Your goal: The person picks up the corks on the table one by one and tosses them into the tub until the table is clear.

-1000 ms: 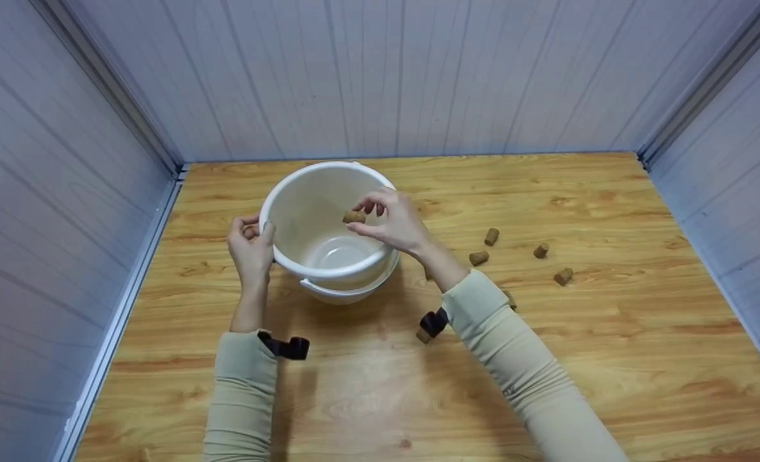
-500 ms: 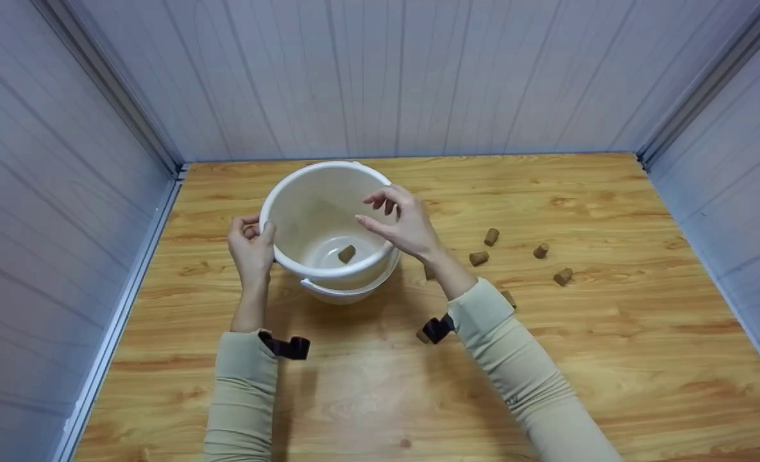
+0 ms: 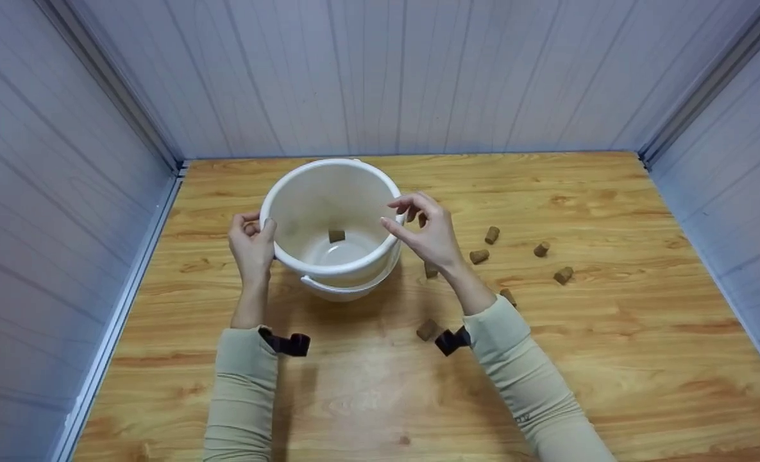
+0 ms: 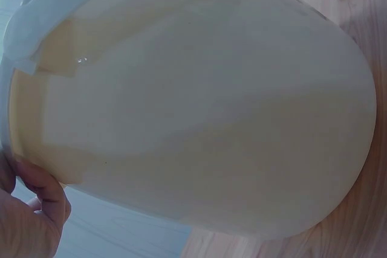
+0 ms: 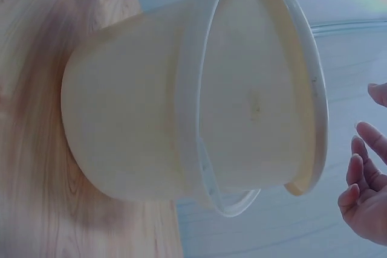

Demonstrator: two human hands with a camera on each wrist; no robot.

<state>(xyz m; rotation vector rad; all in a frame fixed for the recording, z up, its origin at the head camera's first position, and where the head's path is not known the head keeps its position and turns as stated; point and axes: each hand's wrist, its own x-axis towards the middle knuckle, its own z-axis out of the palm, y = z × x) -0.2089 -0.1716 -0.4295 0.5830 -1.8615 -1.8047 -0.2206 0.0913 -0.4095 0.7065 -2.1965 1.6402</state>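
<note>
A white plastic bucket point(image 3: 328, 276) stands upright on the table, its handle point(image 3: 347, 294) hanging down along the near side. My left hand point(image 3: 250, 247) grips the left of the rim, thumb over the top; in the left wrist view its curled fingers point(image 4: 48, 191) lie at the bucket's edge. Inside the bucket is one cork point(image 3: 337, 235), low against the inner wall. Beside the right part of the rim, my right hand point(image 3: 432, 232) holds nothing, thumb and fingers spread apart. The right wrist view shows that hand point(image 5: 369, 197) above the bucket's mouth.
Several loose corks lie right of the bucket, among them one cork point(image 3: 492, 235) farther back, another cork point(image 3: 564, 276) farthest right and a cork point(image 3: 427, 330) near the right wrist camera point(image 3: 451, 341). Pale panel walls point(image 3: 380, 77) enclose the wooden table point(image 3: 367, 398) on three sides.
My right hand has let go of a cork, which dropped into the bucket and shifted toward its back wall. That hand has drawn back rightward to the rim; my left hand keeps its hold.
</note>
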